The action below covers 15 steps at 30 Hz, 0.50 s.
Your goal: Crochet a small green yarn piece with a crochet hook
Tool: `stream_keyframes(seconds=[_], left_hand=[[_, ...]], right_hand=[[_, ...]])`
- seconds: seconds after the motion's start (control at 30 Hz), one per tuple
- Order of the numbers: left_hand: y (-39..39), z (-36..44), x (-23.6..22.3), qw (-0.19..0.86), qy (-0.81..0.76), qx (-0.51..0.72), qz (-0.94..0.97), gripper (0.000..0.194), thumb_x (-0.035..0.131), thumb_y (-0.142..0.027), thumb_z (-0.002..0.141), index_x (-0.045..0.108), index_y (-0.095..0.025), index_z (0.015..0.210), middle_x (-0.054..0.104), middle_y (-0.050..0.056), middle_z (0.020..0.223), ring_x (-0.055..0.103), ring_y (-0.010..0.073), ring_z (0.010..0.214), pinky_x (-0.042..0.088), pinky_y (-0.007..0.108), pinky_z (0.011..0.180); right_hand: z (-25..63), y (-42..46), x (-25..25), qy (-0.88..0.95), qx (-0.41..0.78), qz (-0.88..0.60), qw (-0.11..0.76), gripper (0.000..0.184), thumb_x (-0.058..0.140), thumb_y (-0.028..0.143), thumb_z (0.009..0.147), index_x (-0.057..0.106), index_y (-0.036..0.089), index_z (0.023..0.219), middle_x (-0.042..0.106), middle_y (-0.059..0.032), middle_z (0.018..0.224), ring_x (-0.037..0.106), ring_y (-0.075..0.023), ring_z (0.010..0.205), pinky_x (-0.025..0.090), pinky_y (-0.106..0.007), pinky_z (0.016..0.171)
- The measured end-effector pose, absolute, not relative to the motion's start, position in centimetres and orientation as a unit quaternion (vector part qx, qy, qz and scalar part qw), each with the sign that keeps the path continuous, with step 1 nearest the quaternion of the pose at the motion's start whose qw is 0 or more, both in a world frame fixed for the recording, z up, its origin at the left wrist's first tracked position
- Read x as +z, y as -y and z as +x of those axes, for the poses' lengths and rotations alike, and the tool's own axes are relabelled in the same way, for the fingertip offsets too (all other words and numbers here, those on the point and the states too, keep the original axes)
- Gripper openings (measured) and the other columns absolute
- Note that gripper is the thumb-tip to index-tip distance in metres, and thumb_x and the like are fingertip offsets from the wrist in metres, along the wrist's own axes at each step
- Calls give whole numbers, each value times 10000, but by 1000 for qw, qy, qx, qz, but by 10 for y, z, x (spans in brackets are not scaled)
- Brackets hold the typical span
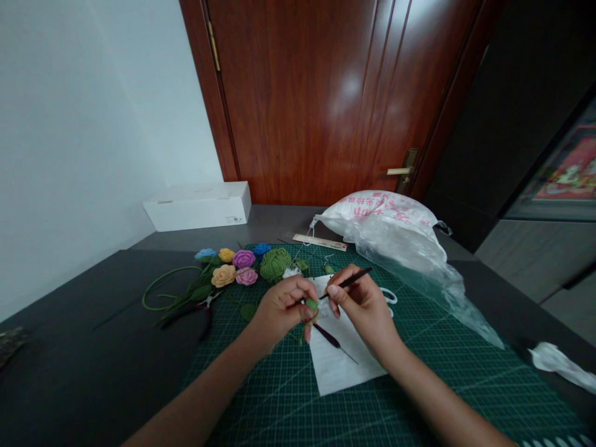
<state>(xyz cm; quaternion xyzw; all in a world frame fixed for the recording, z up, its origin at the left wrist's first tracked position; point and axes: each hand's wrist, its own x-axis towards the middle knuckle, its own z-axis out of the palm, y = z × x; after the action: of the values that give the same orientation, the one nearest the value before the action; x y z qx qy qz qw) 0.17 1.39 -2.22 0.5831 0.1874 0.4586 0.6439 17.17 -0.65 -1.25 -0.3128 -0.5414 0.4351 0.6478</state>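
Note:
My left hand (285, 305) pinches a small green crocheted piece (311, 304) between its fingertips. A strand of green yarn trails below those fingers. A slim dark crochet hook (354, 277) lies in the closed fingers of my right hand (364, 304), its thin tip pointing at the green piece. Whether the tip is inside the stitches is too small to tell. Beneath both hands is a white sheet of paper (347, 366). On it rests a second tool with a dark handle (327, 336) and a thin metal shaft.
A green cutting mat (261, 397) covers the table's middle. Crocheted flowers (224, 275), a green yarn ball (275, 264) and black-handled pliers (205, 316) lie left. White scissor handles (389, 297) show beside my right hand. Behind are a ruler (321, 242), plastic bag (395, 233) and white box (200, 208).

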Motion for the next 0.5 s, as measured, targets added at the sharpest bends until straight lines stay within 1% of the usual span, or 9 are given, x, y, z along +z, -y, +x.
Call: stream_keyframes(seconds=[0.1,0.2,0.3,0.5], left_hand=[[-15,0,-20,642,-193,457,585,173,786,-153,809,626,-152,875,690,-11,673,630,115,466,536,205,421],[-16,0,-20,637,-195,462,585,176,777,-156,823,615,-157,891,676,-27,653,624,107,443,529,199,431],[-16,0,-21,636,-193,466,584,184,780,-167,825,610,-158,896,666,-33,643,622,105,441,524,196,436],[-17,0,-23,637,-185,466,585,209,794,-190,826,602,-162,902,660,-35,648,624,114,452,536,212,435]], right_hand=[[175,7,-8,541,416,-328,653,304,788,463,837,607,225,780,578,40,620,523,-117,474,429,-248,433],[180,10,-3,538,396,-339,663,281,780,433,853,607,224,778,581,35,606,533,-126,501,440,-255,462],[181,12,0,534,401,-335,664,274,778,421,858,604,223,781,584,34,610,541,-127,512,452,-257,478],[178,11,-3,527,416,-336,661,301,786,436,844,590,224,761,579,40,576,523,-125,485,431,-255,454]])
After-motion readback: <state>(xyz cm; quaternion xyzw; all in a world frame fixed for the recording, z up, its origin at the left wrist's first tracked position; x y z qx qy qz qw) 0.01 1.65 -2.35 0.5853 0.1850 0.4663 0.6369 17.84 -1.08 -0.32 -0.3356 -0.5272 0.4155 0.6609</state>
